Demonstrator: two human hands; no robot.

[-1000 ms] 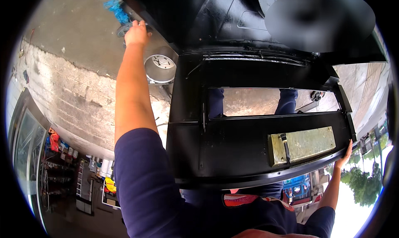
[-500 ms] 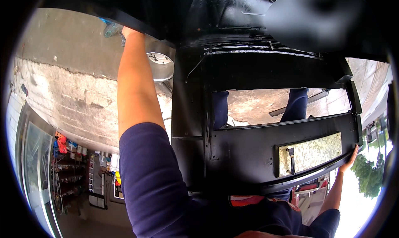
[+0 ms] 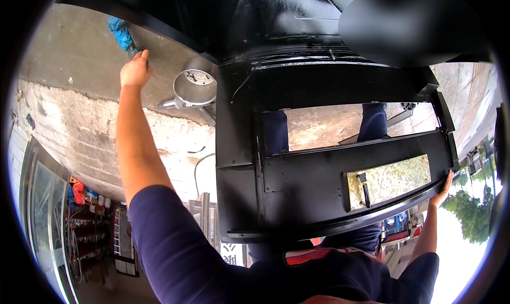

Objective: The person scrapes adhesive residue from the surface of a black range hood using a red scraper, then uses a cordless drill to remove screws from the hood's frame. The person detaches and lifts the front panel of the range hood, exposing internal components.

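Observation:
My left hand (image 3: 135,70) reaches out to the far left, closed round the near end of a dark tool whose far part is wrapped in crumpled blue plastic (image 3: 122,34); its exact kind is unclear. A large black metal panel (image 3: 313,179) with a rectangular opening stands before me, my dark trouser legs showing through the gap. On it sits a pale, mottled rectangular plate (image 3: 390,183) with a black strap-like piece (image 3: 364,190). Fingers extended, my right hand (image 3: 444,190) rests against the panel's right edge.
A silver metal drum (image 3: 195,87) stands on the concrete floor left of the panel. More black metalwork (image 3: 276,11) spans the top, partly behind a blurred dark patch. At lower left are a glass door (image 3: 45,208) and crowded shelves (image 3: 87,224).
My left hand has come out from behind the black edge at top left, bringing the blue-wrapped tool into fuller view. The panel appears slightly higher and further left; my right hand stays on its edge.

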